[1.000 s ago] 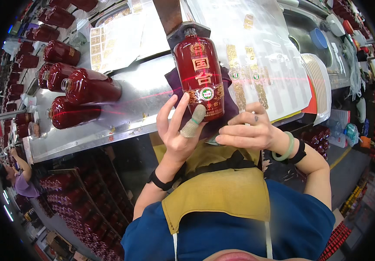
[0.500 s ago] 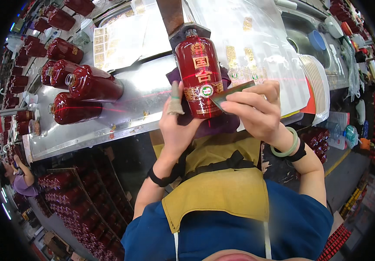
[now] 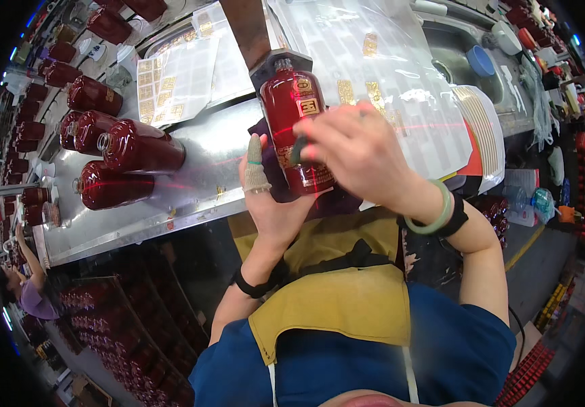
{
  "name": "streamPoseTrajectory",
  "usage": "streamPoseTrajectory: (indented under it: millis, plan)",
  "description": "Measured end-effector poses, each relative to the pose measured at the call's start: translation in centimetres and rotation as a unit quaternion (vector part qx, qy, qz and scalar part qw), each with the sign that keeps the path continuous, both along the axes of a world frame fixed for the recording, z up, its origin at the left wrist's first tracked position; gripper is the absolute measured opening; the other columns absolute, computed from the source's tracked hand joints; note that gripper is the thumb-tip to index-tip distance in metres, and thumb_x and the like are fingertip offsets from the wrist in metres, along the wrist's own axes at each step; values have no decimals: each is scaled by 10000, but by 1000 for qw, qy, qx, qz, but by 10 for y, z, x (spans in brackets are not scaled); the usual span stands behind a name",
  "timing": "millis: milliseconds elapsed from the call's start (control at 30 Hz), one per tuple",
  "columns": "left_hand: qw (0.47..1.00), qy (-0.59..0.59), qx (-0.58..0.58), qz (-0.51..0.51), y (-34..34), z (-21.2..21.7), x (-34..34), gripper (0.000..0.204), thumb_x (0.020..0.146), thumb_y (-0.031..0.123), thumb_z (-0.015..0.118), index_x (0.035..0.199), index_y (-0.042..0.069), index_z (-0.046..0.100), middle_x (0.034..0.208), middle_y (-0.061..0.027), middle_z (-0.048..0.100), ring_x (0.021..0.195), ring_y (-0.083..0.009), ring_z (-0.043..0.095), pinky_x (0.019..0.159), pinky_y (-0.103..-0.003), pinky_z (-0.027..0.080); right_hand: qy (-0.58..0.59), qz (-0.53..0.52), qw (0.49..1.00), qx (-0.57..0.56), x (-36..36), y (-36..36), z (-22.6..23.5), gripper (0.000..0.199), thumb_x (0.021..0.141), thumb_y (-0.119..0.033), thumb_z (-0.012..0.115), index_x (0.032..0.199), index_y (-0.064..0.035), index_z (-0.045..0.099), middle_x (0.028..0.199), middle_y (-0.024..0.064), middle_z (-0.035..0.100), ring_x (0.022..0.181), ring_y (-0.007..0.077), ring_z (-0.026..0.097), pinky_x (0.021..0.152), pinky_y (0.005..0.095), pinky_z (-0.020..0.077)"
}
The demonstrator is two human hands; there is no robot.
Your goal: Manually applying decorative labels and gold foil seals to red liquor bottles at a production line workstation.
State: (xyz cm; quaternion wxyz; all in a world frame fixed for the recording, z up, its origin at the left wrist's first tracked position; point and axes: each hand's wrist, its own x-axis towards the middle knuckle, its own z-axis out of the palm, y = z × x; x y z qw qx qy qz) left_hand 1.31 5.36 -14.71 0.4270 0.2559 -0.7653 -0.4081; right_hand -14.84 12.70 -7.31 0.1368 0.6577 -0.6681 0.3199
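i watch over the link with the dark red bottle [image 3: 289,115] as my landmark: it lies with its gold-marked face up on dark purple cloth [image 3: 343,205] over the steel surface [image 3: 211,166], its neck pointing away from the wearer and meeting a dark metal holder [image 3: 300,60]. my left hand [image 3: 275,214] is spread wide at the bottle's lower left, thumb along its base, one finger in a knitted finger cover [image 3: 255,173] standing up beside its left side; i cannot tell how firmly it touches. my right hand [image 3: 367,156] reaches in from the bottle's right, thumb and fingers drawn together, pinching a small dark green piece [image 3: 298,149] against the patterned gold band on the lower half. those fingers are slightly blurred and hide part of the bottle's front. a thin red light line crosses the bottle. left of the bottle, more red bottles [image 3: 145,146] lie close together; beyond them, toward the holder, are sheets of gold labels [image 3: 177,81]. right of the bottle spreads a clear film [image 3: 428,129] bearing gold strips.
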Motion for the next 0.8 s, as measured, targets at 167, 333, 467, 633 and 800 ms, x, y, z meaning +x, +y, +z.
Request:
streamPoseTrajectory:
  millis: [167,333,467,633,800]
  plan:
    - [998,-5,-58,-13,-2,-4,0,1019,646,112,978,1512,-37,463,1353,-185,618,1180,-329,636,1027,-403,500,129,33,989,-71,-11,6,-7,193,798,-184,701,990,-195,719,936,-63,655,820,151,594,769,316,455]
    - [998,-26,-3,-58,-7,-10,10,940,702,92,936,1501,-75,470,1336,-193,646,1159,-271,668,995,-368,526,-32,67,995,-67,-4,10,-20,178,808,-148,731,986,-137,736,877,-33,682,729,188,592,786,335,502]
    - [996,-64,-33,-59,-11,-9,10,933,690,101,951,1490,-61,498,1344,-175,640,1171,-277,662,1003,-362,521,55,49,994,-80,-29,9,-19,168,815,-151,746,977,-196,752,936,-63,717,793,170,609,820,301,451]
    - [996,-39,-77,-36,-7,-3,5,859,702,96,936,1449,-63,542,1429,-195,578,1243,-326,632,1060,-396,502,-41,135,989,-46,-9,24,-20,207,800,-109,760,987,-197,758,970,-39,728,811,187,609,806,328,469]
    - [997,-41,-31,-57,-10,-13,9,875,702,118,939,1457,-67,536,1416,-214,597,1237,-325,644,1038,-397,517,2,100,991,-91,-9,28,-38,219,797,-115,722,995,-197,765,953,-66,682,757,129,566,776,321,445]
